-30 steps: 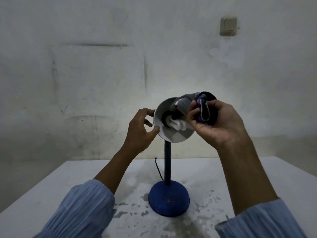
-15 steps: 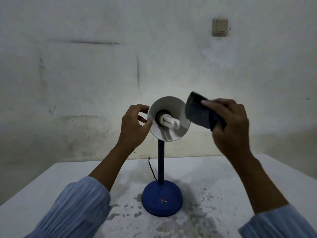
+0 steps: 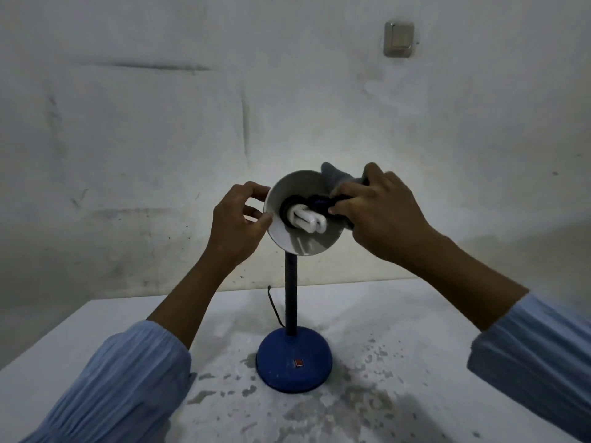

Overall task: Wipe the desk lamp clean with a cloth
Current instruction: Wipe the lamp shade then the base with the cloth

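A desk lamp stands on the table with a round blue base [image 3: 294,359], a dark upright neck [image 3: 291,292] and a white shade [image 3: 289,241] turned towards me, a white coiled bulb [image 3: 307,219] inside it. My left hand [image 3: 238,223] pinches the shade's left rim. My right hand [image 3: 380,215] holds a dark grey cloth [image 3: 335,177] and presses it inside the shade at the upper right, beside the bulb's socket. Most of the cloth is hidden under my fingers.
The white table [image 3: 431,362] has worn, flaking patches around the lamp base. A thin black cord [image 3: 275,308] runs from behind the neck towards the table's back edge. A plain wall with a switch [image 3: 398,39] stands close behind.
My right hand has brought the cloth from beside the shade's right rim back into the shade next to the bulb. My left hand has kept its hold on the left rim.
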